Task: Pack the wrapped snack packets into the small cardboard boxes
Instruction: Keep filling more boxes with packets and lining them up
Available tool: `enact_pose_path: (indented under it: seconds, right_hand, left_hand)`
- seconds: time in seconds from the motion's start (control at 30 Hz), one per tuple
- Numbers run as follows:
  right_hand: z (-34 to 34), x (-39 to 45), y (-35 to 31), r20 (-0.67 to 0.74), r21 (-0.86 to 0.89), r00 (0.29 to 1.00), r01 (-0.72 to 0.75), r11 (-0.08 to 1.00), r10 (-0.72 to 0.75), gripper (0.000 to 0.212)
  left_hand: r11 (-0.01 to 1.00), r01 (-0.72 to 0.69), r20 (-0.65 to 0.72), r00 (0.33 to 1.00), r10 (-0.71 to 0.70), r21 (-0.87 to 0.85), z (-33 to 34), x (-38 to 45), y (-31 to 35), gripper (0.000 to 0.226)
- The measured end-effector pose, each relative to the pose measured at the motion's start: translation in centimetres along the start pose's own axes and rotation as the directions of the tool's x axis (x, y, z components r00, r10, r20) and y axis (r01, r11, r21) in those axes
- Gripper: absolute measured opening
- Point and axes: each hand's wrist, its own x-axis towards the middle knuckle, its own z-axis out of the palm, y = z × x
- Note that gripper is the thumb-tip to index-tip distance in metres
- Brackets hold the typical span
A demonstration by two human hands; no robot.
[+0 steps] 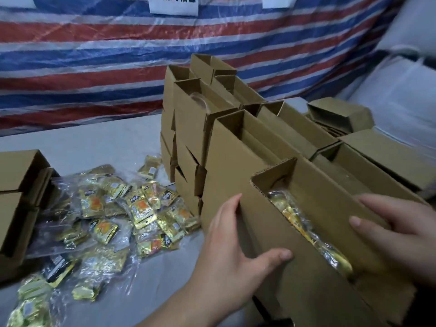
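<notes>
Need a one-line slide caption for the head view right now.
Both hands, left and right, steady an open cardboard box holding gold snack packets; loose packets wait alongside.

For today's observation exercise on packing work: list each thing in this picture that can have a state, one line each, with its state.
Nearest cardboard box: open on top, gold packets inside.
Left hand: fingers straight, pressing the box's side.
Right hand: fingers flat on the box's far flap.
Loose snack packets: heaped on the table, unpacked.
Stacked boxes: upright, tops open.
Box behind the nearest: open, no packets visible.
</notes>
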Motion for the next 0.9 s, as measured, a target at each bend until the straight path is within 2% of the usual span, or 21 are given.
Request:
enact_pose_path:
  seconds: [0.03,0.07,0.1,0.13,0.2,0.3,0.37,0.43,0.5,0.6,0.7,0.8,0.9]
  right_hand:
    - [-0.2,-0.1,0.5,-0.003,-0.008,0.996,-0.087,0.996,0.087,0.011]
    - [-1.9,0.6,0.7,0.085,-0.037,0.99,-0.111,0.993,0.114,0.011]
    - [-2.2,1.1,1.6,0.056,0.012,0.994,-0.096,0.995,0.096,0.019]
    - [-2.0,0.8,1.9,0.125,0.027,0.978,-0.171,0.985,0.166,0.028]
    - [-2.2,1.1,2.6,0.105,-0.044,0.976,-0.186,0.982,0.189,0.034]
    - [-1.8,1.8,4.0,0.103,-0.117,0.968,-0.216,0.969,0.228,0.038]
    - [-1.7,2.2,4.3,0.111,-0.156,0.969,-0.202,0.967,0.22,0.04]
    - [-1.5,2.8,4.6,0.119,-0.182,0.967,-0.2,0.963,0.223,0.038]
    - [-1.4,3.2,4.6,0.143,-0.21,0.961,-0.202,0.957,0.235,0.036]
    - [-0.7,3.2,4.3,0.167,-0.234,0.961,-0.177,0.956,0.218,0.034]
    - [-0.7,3.2,3.5,0.153,-0.28,0.973,-0.126,0.952,0.174,0.032]
    - [-0.7,3.6,2.7,0.128,-0.38,0.979,-0.102,0.919,0.161,0.034]
    - [-0.8,3.5,2.0,0.103,-0.404,0.981,-0.11,0.908,0.165,0.032]
  left_hand:
    - [1.0,0.007,-0.007,1.0,-0.007,-0.002,0.4,0.2,0.1,0.095]
    - [1.0,0.012,-0.007,1.0,-0.012,-0.014,1.1,0.5,0.2,0.095]
    - [0.999,0.022,-0.007,1.0,-0.022,-0.033,1.4,0.5,0.2,0.096]
    - [0.998,0.024,-0.007,1.0,-0.025,-0.049,1.8,0.7,0.1,0.099]
    - [0.998,0.023,-0.011,1.0,-0.024,-0.053,2.9,0.9,0.0,0.11]
    - [0.999,0.042,-0.02,0.999,-0.043,-0.034,3.8,1.3,0.0,0.114]
    - [0.999,0.052,-0.038,0.998,-0.053,-0.015,4.2,1.5,0.1,0.113]
    - [0.998,0.069,-0.048,0.997,-0.068,0.008,4.7,1.8,0.4,0.096]
    - [0.997,0.071,-0.059,0.996,-0.07,0.011,5.1,1.9,0.4,0.092]
    - [0.998,0.059,-0.073,0.996,-0.058,0.006,5.8,1.8,-0.6,0.098]
    - [0.998,0.069,-0.066,0.995,-0.069,-0.001,6.2,1.8,-1.0,0.114]
    - [0.998,0.059,-0.05,0.997,-0.059,0.006,6.4,1.9,-0.9,0.114]
    - [0.999,0.036,-0.046,0.998,-0.035,0.027,6.5,2.2,-0.7,0.112]
